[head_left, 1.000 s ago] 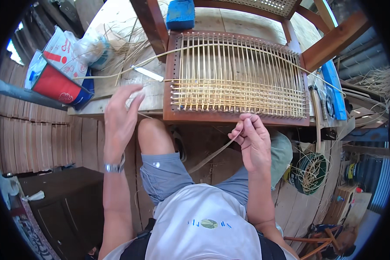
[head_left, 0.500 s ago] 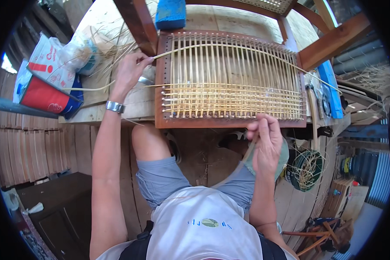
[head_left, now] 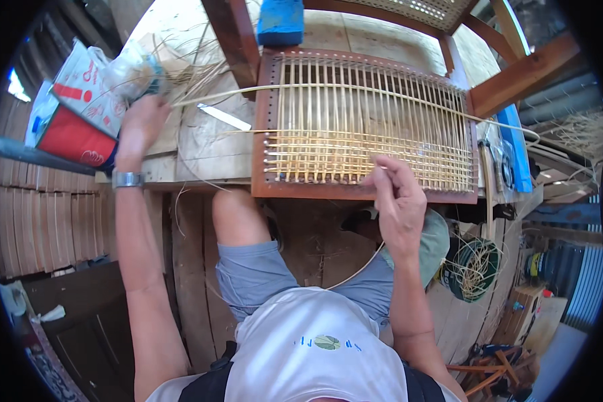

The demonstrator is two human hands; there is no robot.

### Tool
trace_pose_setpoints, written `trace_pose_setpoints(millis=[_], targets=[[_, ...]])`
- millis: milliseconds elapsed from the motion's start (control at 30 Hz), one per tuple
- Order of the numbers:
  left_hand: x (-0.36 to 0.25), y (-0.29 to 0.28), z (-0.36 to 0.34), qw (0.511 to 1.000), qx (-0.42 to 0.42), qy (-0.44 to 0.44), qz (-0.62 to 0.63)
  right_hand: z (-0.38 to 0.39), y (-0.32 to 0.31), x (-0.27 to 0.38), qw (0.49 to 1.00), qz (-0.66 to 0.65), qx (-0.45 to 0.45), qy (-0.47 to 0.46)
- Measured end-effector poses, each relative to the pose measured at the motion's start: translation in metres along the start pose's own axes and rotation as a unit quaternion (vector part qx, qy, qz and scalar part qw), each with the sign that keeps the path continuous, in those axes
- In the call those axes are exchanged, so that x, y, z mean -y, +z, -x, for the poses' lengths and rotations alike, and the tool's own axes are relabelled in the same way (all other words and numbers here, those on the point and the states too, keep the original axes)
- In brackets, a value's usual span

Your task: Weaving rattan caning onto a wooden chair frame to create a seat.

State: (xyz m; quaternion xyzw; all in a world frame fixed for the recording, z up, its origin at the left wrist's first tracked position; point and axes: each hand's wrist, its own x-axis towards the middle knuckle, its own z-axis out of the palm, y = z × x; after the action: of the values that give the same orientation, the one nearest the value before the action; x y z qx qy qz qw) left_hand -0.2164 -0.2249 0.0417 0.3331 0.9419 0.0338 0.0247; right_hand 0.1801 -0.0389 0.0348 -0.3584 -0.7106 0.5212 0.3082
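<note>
- In the head view, the left hand has been carried farther out to the upper left and is blurred; the long cane strand is met at its fingertips, apparently pinched.
- The strand is drawn lower and flatter than before across the upper half of the seat frame, which is set at upper centre; that half is judged to be unfilled, while woven rows are seen below.
- The right hand has been raised slightly over the frame's front edge, its fingers half curled; whether anything is gripped cannot be told. A thin strand is seen hanging below it.
- At upper left, the strand's path is crowded by a wooden post; a flat white tool and loose cane scraps are left nearby.
- A blue block is placed behind the frame.
</note>
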Motion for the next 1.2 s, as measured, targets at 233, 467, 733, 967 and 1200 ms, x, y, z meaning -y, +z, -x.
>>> trace_pose_setpoints(millis=[233,467,733,967,1200], targets=[[-0.103,0.031,0.003,0.971,-0.064,0.160,0.164,-0.017,0.040,0.015,0.981,0.094,0.054,-0.163],[-0.035,0.011,0.002,0.996,-0.066,0.054,-0.025,-0.042,0.039,0.008,0.993,0.080,0.071,-0.041],[-0.115,0.065,0.003,0.949,-0.091,0.167,0.251,-0.073,0.087,0.009,0.984,0.096,0.067,-0.133],[-0.061,0.026,0.006,0.964,0.050,0.093,0.243,-0.090,0.099,0.009,0.975,0.170,0.074,-0.121],[-0.090,0.040,0.013,0.946,0.001,0.123,0.298,-0.106,0.136,0.006,0.964,0.190,0.142,-0.124]])
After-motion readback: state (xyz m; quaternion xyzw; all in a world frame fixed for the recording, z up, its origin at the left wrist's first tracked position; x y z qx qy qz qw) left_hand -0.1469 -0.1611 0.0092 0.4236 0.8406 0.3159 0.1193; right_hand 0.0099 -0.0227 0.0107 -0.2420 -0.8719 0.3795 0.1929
